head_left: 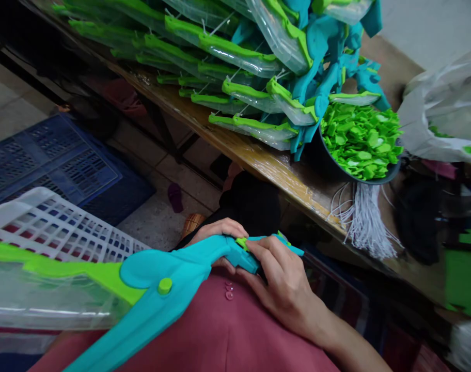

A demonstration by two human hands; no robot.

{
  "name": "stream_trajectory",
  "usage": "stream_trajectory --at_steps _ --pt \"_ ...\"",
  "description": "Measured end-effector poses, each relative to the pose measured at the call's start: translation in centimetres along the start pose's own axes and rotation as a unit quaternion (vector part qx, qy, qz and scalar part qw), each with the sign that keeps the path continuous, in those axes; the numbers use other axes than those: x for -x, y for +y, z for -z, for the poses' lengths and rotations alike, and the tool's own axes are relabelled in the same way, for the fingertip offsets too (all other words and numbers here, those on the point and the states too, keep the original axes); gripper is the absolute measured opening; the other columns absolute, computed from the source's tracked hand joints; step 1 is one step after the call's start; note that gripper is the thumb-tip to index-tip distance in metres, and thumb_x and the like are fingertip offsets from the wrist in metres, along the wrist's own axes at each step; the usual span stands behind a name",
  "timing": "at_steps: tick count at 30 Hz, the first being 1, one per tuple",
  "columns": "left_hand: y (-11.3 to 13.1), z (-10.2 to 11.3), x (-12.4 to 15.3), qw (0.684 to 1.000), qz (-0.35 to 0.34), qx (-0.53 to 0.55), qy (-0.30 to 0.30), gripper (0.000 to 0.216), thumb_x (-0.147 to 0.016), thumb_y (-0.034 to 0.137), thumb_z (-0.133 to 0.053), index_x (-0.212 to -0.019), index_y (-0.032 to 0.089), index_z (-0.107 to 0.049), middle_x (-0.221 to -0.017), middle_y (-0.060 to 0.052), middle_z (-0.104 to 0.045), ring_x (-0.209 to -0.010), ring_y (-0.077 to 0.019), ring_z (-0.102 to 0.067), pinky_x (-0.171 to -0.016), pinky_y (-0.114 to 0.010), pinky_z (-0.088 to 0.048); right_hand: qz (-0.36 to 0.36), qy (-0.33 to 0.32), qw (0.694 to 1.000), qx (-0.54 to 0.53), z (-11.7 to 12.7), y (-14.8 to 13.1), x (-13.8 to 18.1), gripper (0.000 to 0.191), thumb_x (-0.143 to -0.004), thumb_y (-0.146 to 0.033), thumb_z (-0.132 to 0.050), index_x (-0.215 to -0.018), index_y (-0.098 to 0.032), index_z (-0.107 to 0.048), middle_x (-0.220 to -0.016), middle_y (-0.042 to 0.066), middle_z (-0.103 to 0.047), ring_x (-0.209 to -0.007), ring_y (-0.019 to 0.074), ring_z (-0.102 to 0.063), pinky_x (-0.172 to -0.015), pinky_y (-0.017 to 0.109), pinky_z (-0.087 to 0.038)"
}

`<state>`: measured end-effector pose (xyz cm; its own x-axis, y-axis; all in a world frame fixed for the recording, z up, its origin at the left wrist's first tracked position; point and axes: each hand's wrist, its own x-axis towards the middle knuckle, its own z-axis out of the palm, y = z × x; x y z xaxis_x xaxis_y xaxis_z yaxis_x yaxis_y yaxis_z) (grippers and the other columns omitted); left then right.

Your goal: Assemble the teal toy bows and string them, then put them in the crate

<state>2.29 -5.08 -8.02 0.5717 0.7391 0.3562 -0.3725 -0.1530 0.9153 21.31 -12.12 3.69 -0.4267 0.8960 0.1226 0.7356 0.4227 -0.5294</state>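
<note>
A teal plastic tool (173,279) lies across my lap, with a lime-green strip and a clear plastic, blade-shaped section (57,297) reaching out to the left. My left hand (222,230) is closed round its narrow handle end from the far side, partly hidden by the tool. On the near side, my right hand (284,271) pinches a small green plastic piece (242,243) against the handle with its fingertips. A round green pin (165,286) shows at the tool's joint. More teal and green shows just past my right fingers.
Many similar tools (254,98) are stacked on a wooden table (297,188). Beside them stand a dark bowl (378,182) of small green pieces, a bundle of white strings (369,222) and a plastic bag (433,113). White (80,232) and blue (57,155) crates are at left.
</note>
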Motion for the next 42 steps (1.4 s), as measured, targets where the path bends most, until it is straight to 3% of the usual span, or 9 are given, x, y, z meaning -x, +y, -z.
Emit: stream_trajectory --at_steps 7,15,21,24,28,32,35,39,42 --pt "-0.1 -0.1 0.7 0.999 -0.029 -0.024 -0.014 0.061 -0.072 0.046 -0.09 -0.123 0.021 -0.068 -0.112 -0.012 -0.071 -0.101 -0.0263 -0.068 -0.09 -0.04 -0.055 0.009 -0.026 1.0 -0.004 0.2 0.2 0.3 0.033 -0.1 -0.025 -0.062 -0.126 -0.006 -0.057 -0.101 0.013 -0.061 -0.087 0.0234 -0.06 -0.072 0.038 -0.056" --pt "-0.2 -0.9 1.1 0.999 -0.03 -0.038 0.012 0.056 -0.073 0.044 -0.09 -0.119 0.022 -0.067 -0.108 -0.01 -0.07 -0.097 -0.0247 -0.068 -0.086 -0.038 -0.056 -0.012 -0.046 0.998 -0.035 0.8 0.0 0.1 0.036 -0.101 -0.03 -0.061 -0.131 -0.009 -0.056 -0.107 0.012 -0.063 -0.093 0.0226 -0.062 -0.078 0.037 -0.058" --pt "-0.2 -0.7 1.1 0.999 -0.034 -0.033 -0.004 0.057 -0.072 0.043 -0.091 -0.119 0.022 -0.068 -0.11 -0.011 -0.071 -0.099 -0.0256 -0.068 -0.089 -0.04 -0.056 -0.024 -0.091 0.995 0.013 1.6 -0.4 0.2 0.044 -0.102 -0.033 -0.059 -0.138 -0.009 -0.052 -0.118 0.015 -0.061 -0.104 0.0253 -0.062 -0.085 0.038 -0.059" --pt "0.3 -0.9 0.9 0.999 -0.032 -0.025 0.004 0.057 -0.072 0.05 -0.089 -0.117 0.022 -0.07 -0.108 -0.011 -0.072 -0.097 -0.0252 -0.068 -0.088 -0.039 -0.055 -0.031 -0.113 0.992 0.05 1.6 -0.4 0.0 0.042 -0.104 -0.045 -0.051 -0.126 -0.009 -0.057 -0.106 0.013 -0.063 -0.094 0.0249 -0.063 -0.079 0.039 -0.058" --pt "0.6 -1.3 0.7 0.999 -0.025 -0.018 0.019 0.058 -0.071 0.058 -0.086 -0.114 0.021 -0.072 -0.104 -0.012 -0.074 -0.095 -0.0264 -0.068 -0.085 -0.04 -0.055 0.015 -0.147 0.974 0.171 1.5 -0.5 -0.4 0.048 -0.107 -0.052 -0.036 -0.093 -0.014 -0.061 -0.084 0.009 -0.058 -0.076 0.024 -0.058 -0.065 0.038 -0.051" --pt "0.5 -1.4 0.6 0.999 -0.024 -0.016 0.016 0.059 -0.073 0.06 -0.084 -0.114 0.02 -0.073 -0.102 -0.013 -0.074 -0.095 -0.0277 -0.069 -0.086 -0.041 -0.055 0.078 -0.176 0.942 0.274 1.4 -0.1 -0.6 0.049 -0.106 -0.057 -0.037 -0.084 -0.017 -0.057 -0.076 0.008 -0.053 -0.067 0.0236 -0.05 -0.06 0.039 -0.042" --pt "0.6 -1.1 0.6 0.999 -0.035 -0.017 0.006 0.058 -0.076 0.06 -0.082 -0.116 0.018 -0.073 -0.101 -0.014 -0.074 -0.095 -0.0281 -0.068 -0.086 -0.042 -0.055 0.133 -0.188 0.931 0.284 1.4 0.4 -1.0 0.047 -0.105 -0.055 -0.04 -0.082 -0.017 -0.056 -0.072 0.007 -0.051 -0.063 0.0228 -0.048 -0.056 0.039 -0.035" --pt "1.0 -0.9 0.8 0.998 -0.039 -0.036 -0.041 0.056 -0.08 0.059 -0.078 -0.118 0.017 -0.072 -0.101 -0.015 -0.073 -0.097 -0.0293 -0.067 -0.086 -0.043 -0.055 0.177 -0.215 0.923 0.265 1.5 0.9 -1.7 0.029 -0.101 -0.039 -0.051 -0.081 -0.018 -0.056 -0.071 0.005 -0.052 -0.061 0.0217 -0.049 -0.053 0.039 -0.032" --pt "1.2 -1.3 0.7 0.996 -0.066 -0.051 -0.023 0.054 -0.082 0.061 -0.076 -0.113 0.018 -0.073 -0.094 -0.014 -0.072 -0.09 -0.028 -0.067 -0.081 -0.041 -0.055 0.199 -0.231 0.918 0.252 1.6 0.9 -1.9 0.027 -0.099 -0.037 -0.051 -0.08 -0.019 -0.057 -0.07 0.005 -0.053 -0.06 0.0216 -0.05 -0.052 0.039 -0.032"
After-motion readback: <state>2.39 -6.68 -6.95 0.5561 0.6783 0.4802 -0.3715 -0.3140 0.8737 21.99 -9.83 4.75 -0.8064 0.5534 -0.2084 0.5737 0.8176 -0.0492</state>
